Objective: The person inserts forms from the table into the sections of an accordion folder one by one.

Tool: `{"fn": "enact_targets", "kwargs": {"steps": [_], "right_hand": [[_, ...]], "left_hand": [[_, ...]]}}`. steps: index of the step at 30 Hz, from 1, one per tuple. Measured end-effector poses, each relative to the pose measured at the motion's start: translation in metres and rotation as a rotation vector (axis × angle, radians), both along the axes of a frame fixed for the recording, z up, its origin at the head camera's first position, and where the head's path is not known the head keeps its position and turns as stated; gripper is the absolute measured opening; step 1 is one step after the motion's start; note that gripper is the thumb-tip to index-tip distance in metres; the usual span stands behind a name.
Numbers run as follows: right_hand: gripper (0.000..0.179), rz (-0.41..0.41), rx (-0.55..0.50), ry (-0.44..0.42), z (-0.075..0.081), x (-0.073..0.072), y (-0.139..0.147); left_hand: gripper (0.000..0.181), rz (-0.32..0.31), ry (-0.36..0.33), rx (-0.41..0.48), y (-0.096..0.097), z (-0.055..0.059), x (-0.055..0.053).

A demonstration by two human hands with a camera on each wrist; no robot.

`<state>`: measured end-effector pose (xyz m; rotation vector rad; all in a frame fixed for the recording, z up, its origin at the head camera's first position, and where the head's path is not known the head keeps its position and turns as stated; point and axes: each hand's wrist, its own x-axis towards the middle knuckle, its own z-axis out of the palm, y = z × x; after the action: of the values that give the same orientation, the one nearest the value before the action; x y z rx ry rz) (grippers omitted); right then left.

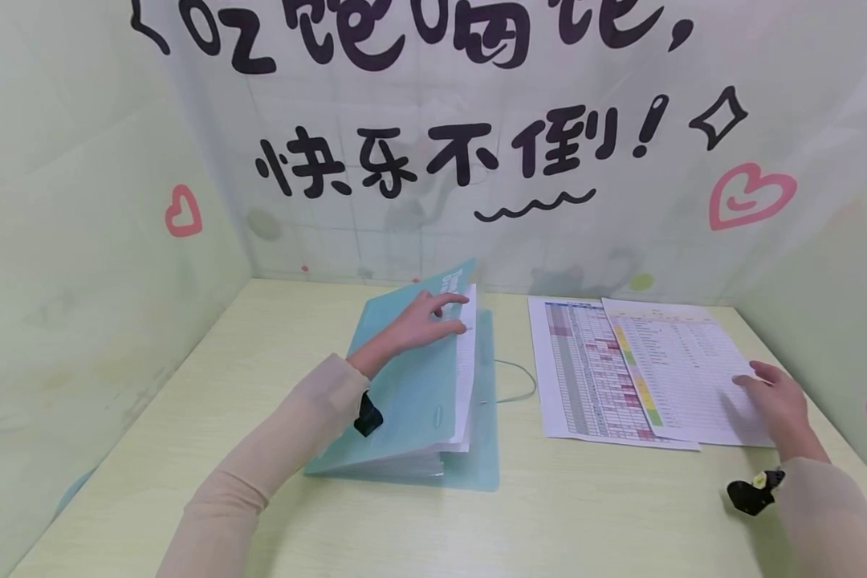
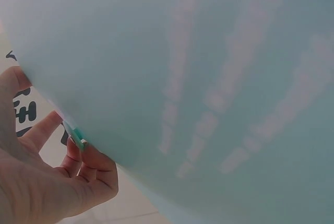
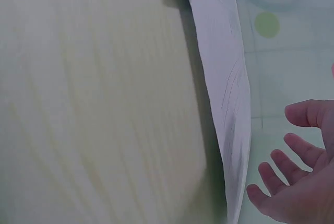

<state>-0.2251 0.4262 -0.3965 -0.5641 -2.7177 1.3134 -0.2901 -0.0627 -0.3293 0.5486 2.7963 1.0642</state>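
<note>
A light-blue folder [image 1: 397, 401] lies on the table with its front cover raised at a slant and white pages [image 1: 466, 377] inside it. My left hand [image 1: 432, 321] reaches over the cover and pinches its free edge. In the left wrist view, thumb and fingers of that hand [image 2: 47, 177] meet at a small green piece on the cover edge. My right hand [image 1: 780, 401], fingers spread and loosely bent, is at the right edge of a printed sheet [image 1: 694, 377]. This sheet overlaps another printed sheet [image 1: 585, 369] with a coloured table.
A thin elastic cord [image 1: 533, 381] loops out from the folder's right side toward the sheets. Printed cloth walls [image 1: 419, 233] with lettering stand behind and at both sides of the pale wooden table [image 1: 549, 514]. Each wrist carries a black camera [image 1: 755, 494].
</note>
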Motion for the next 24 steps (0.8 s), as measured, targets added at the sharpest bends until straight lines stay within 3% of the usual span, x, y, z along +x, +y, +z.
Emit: {"fn": "enact_targets", "kwargs": {"steps": [10, 24], "right_hand": [[0.060, 0.068, 0.274, 0.002, -0.009, 0.007, 0.016], [0.062, 0.090, 0.360, -0.020, -0.015, 0.007, 0.023]], "left_hand": [[0.046, 0.004, -0.007, -0.001, 0.000, 0.000, -0.001], [0.046, 0.006, -0.008, -0.006, 0.001, 0.001, 0.001]]}}
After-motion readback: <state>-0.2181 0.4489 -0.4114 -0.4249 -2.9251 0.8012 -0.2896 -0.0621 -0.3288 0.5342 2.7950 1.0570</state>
